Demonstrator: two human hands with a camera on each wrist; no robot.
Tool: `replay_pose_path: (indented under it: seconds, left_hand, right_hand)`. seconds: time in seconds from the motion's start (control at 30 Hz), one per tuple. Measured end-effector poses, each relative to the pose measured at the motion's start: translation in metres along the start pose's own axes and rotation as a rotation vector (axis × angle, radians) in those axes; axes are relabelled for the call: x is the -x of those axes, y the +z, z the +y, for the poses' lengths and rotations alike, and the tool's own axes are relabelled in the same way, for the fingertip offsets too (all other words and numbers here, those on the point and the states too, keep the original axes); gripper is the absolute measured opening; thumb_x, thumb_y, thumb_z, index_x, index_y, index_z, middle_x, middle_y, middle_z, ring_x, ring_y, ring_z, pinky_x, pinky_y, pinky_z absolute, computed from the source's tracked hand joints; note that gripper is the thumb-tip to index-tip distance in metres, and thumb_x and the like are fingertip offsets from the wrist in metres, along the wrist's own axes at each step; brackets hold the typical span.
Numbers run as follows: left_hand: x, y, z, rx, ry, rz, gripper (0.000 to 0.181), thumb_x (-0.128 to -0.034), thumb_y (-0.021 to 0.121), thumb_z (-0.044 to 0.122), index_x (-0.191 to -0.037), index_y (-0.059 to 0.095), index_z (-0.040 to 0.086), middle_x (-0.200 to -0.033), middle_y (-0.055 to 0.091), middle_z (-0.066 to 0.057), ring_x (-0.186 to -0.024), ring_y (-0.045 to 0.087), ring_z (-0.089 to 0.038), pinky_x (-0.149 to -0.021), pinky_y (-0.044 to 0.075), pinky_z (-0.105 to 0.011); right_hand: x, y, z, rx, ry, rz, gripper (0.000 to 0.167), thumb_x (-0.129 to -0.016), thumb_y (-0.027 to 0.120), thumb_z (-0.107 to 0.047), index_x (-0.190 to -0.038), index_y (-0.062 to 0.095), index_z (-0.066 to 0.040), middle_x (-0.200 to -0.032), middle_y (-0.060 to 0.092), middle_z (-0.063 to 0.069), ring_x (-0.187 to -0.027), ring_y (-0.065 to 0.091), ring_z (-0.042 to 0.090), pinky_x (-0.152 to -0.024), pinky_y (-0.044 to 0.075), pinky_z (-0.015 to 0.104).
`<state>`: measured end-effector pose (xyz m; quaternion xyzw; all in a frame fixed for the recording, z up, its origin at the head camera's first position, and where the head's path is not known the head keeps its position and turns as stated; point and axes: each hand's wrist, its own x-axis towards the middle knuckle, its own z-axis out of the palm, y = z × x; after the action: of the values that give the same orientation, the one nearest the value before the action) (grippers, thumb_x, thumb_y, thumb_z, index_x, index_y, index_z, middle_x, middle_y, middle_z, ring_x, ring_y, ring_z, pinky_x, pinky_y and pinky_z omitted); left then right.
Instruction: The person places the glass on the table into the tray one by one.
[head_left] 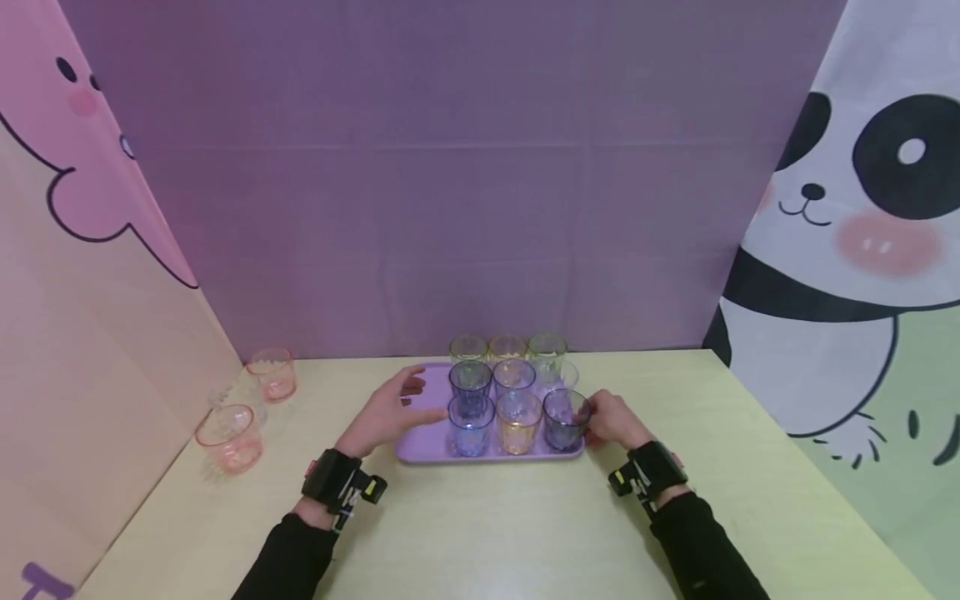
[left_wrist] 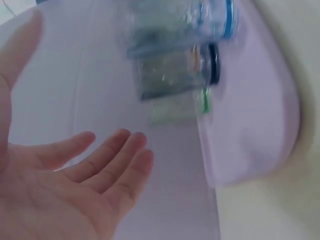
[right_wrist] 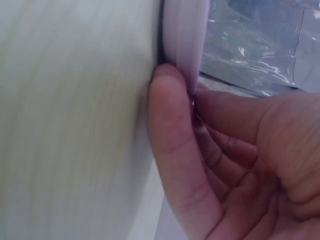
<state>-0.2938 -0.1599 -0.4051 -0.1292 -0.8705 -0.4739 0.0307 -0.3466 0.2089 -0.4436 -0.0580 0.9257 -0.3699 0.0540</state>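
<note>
A purple tray point(head_left: 426, 443) lies on the table, holding several clear tumblers with coloured tints. In its front row are a blue tumbler point(head_left: 471, 429), an amber tumbler point(head_left: 519, 427) and a dark grey tumbler point(head_left: 566, 423). My right hand point(head_left: 613, 418) pinches the tray's right edge; the right wrist view shows a finger along the outside of the tray rim point(right_wrist: 182, 40) and the thumb opposite. With fingers spread, my left hand point(head_left: 393, 412) is at the tray's left side, near the blue tumbler. The left wrist view shows that palm facing the tumblers, with nothing held.
Pink tumblers point(head_left: 231, 442) stand at the table's left, by the wall, with a faint clear one between them. Behind the table point(head_left: 480, 533) hangs a purple cloth point(head_left: 480, 208); a panda print point(head_left: 862, 208) covers the right wall.
</note>
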Motion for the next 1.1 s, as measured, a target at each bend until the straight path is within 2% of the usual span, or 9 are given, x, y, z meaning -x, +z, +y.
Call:
replay_pose_path:
  seconds: [0.13,0.23,0.37,0.43,0.63,0.8,0.93,1.03,1.1]
  left_hand:
    - [0.001,-0.017,-0.005,-0.036,0.000,0.047,0.087,-0.0691,0.073,0.050,-0.137,0.037,0.010,-0.127,0.051,-0.015,-0.116,0.048,-0.032,-0.094,0.040,-0.046]
    - [0.001,-0.030,-0.010,-0.046,0.028,0.101,0.079,-0.0744,0.072,0.042,-0.134,0.040,0.002,-0.126,0.051,-0.020,-0.115,0.048,-0.034,-0.095,0.039,-0.045]
    - [0.004,-0.049,-0.017,-0.106,0.052,0.221,0.067,-0.0771,0.071,0.036,-0.127,0.047,-0.002,-0.120,0.055,-0.022,-0.110,0.052,-0.033,-0.093,0.041,-0.043]
    - [0.007,-0.060,-0.021,-0.144,0.041,0.284,0.065,-0.0771,0.071,0.037,-0.124,0.050,-0.003,-0.118,0.056,-0.023,-0.108,0.053,-0.034,-0.091,0.042,-0.044]
    - [0.020,-0.092,-0.032,-0.211,-0.074,0.413,0.066,-0.0795,0.068,0.038,-0.125,0.048,-0.006,-0.121,0.052,-0.027,-0.112,0.048,-0.041,-0.088,0.041,-0.051]
    - [0.031,-0.110,-0.038,-0.233,-0.142,0.468,0.069,-0.0800,0.066,0.041,-0.126,0.046,-0.006,-0.123,0.049,-0.029,-0.112,0.046,-0.044,-0.088,0.040,-0.053]
    - [0.039,-0.122,-0.043,-0.271,-0.177,0.500,0.063,-0.0791,0.067,0.041,-0.125,0.049,0.001,-0.128,0.046,-0.027,-0.115,0.043,-0.045,-0.088,0.038,-0.055]
    - [0.046,-0.130,-0.046,-0.315,-0.239,0.522,0.068,-0.0779,0.069,0.040,-0.128,0.045,0.000,-0.127,0.045,-0.031,-0.113,0.041,-0.049,-0.087,0.036,-0.058]
    - [0.051,-0.135,-0.049,-0.374,-0.309,0.535,0.079,-0.0763,0.069,0.044,-0.131,0.039,-0.004,-0.126,0.042,-0.034,-0.113,0.038,-0.053,-0.085,0.033,-0.062]
  right_hand:
    - [0.000,0.000,0.000,0.000,-0.004,-0.001,0.015,-0.075,0.052,0.011,-0.080,0.063,0.002,-0.064,0.063,0.009,-0.050,0.061,0.020,-0.047,0.051,0.031]
    - [-0.001,0.000,-0.001,0.006,-0.005,0.001,0.010,-0.079,0.054,0.008,-0.080,0.062,0.002,-0.064,0.063,0.009,-0.050,0.061,0.020,-0.047,0.051,0.031]
    - [0.000,0.000,-0.001,0.010,-0.010,-0.002,0.005,-0.082,0.057,0.003,-0.080,0.062,0.002,-0.062,0.063,0.009,-0.049,0.061,0.021,-0.046,0.051,0.031]
    - [0.001,0.000,-0.002,-0.006,-0.004,-0.007,0.008,-0.081,0.055,0.006,-0.081,0.062,0.002,-0.063,0.063,0.010,-0.050,0.061,0.021,-0.046,0.052,0.031]
    - [-0.001,0.001,0.000,-0.032,0.011,-0.012,0.015,-0.077,0.052,0.011,-0.083,0.063,0.004,-0.065,0.063,0.011,-0.051,0.062,0.021,-0.047,0.052,0.032]
    - [-0.001,0.001,0.000,-0.022,0.012,-0.008,0.011,-0.079,0.054,0.009,-0.084,0.063,0.003,-0.066,0.063,0.010,-0.051,0.062,0.020,-0.047,0.052,0.031]
    - [0.000,0.001,0.000,-0.031,0.014,-0.011,0.015,-0.077,0.051,0.011,-0.084,0.062,0.004,-0.065,0.063,0.011,-0.052,0.062,0.021,-0.047,0.052,0.031]
    - [0.000,0.001,0.000,-0.028,0.005,-0.009,0.012,-0.079,0.053,0.010,-0.083,0.062,0.004,-0.064,0.063,0.010,-0.051,0.062,0.021,-0.047,0.052,0.032]
    - [0.000,0.001,0.000,-0.025,0.003,-0.005,0.009,-0.080,0.055,0.007,-0.082,0.062,0.003,-0.064,0.062,0.010,-0.051,0.061,0.021,-0.047,0.052,0.031]
